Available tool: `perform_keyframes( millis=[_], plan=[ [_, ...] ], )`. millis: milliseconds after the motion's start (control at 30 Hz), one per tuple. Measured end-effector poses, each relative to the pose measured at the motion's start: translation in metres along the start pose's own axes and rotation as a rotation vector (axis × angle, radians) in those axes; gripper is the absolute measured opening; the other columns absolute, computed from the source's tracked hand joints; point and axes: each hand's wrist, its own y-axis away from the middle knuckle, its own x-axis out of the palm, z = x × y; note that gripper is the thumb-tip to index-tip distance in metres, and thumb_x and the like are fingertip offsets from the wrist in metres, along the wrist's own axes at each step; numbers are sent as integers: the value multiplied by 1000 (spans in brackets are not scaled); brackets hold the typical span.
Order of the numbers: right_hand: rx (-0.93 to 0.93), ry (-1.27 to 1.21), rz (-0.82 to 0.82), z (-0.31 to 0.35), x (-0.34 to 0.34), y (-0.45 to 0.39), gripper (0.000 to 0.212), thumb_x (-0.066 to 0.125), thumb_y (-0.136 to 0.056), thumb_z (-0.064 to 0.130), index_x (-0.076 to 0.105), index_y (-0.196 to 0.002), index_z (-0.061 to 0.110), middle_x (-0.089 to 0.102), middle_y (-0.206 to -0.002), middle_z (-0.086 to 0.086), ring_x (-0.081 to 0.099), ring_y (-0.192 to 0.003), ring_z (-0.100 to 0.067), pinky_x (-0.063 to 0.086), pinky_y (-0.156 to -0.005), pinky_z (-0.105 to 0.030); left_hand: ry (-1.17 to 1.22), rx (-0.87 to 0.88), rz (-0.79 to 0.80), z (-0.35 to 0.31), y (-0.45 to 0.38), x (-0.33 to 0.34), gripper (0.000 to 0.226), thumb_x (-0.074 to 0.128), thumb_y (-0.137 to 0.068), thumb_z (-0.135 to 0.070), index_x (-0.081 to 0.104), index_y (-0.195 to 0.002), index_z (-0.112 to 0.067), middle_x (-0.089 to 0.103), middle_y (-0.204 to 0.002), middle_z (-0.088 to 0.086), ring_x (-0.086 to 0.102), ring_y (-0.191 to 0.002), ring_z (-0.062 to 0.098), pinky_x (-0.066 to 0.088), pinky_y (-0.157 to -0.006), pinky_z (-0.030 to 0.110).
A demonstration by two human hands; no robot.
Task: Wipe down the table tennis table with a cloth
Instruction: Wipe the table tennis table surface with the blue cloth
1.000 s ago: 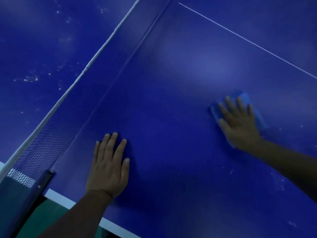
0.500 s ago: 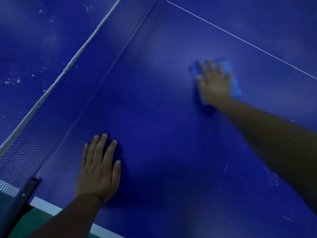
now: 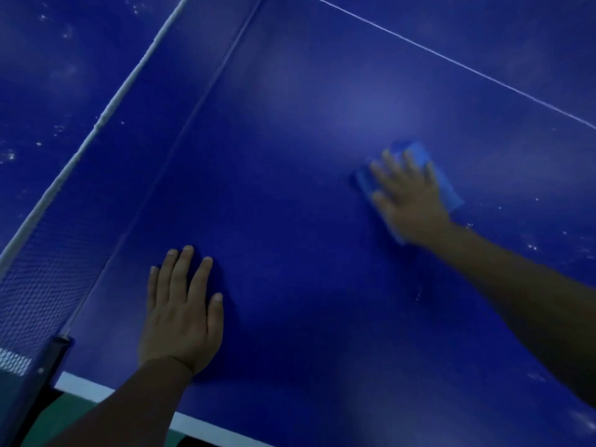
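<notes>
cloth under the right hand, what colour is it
Blue, lighter than the table; the cloth shows around the right hand in the head view.

The right hand [image 3: 411, 201] is smeared by motion blur and covers most of the blue cloth [image 3: 448, 185], so only its edges show. Both forearms run out of frame, and the net [image 3: 42, 285] is cut off at the left edge.

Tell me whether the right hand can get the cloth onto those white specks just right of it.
Probably yes: the right hand presses the cloth flat, and only bare table separates it from the specks.
</notes>
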Motion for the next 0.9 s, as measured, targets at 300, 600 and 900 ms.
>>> perform_keyframes(
  millis=[300,600,900],
  plan=[
    [-493,-44,110,100,15,159,53,32,-104,49,33,-154,30,23,-164,-4,16,-150,-41,10,-116,-68,38,-5,0,0,0,-1,61,30,-96,-38,47,-142,-3,30,-156,20,16,-149,35,1,-123,46],
    [601,-150,12,37,9,102,61,21,-102,55,15,-158,31,7,-167,3,2,-153,-30,3,-119,-60,86,-8,7,-1,2,-5,62,30,-96,-39,41,-147,-6,23,-160,17,8,-151,31,-4,-123,44],
    [254,-45,46,148,16,276,57,30,-101,49,31,-154,29,30,-161,-4,25,-147,-40,22,-112,-68,120,1,2,1,5,0,63,29,-94,-40,37,-149,-9,18,-162,16,5,-151,30,-5,-123,46]
  ],
)
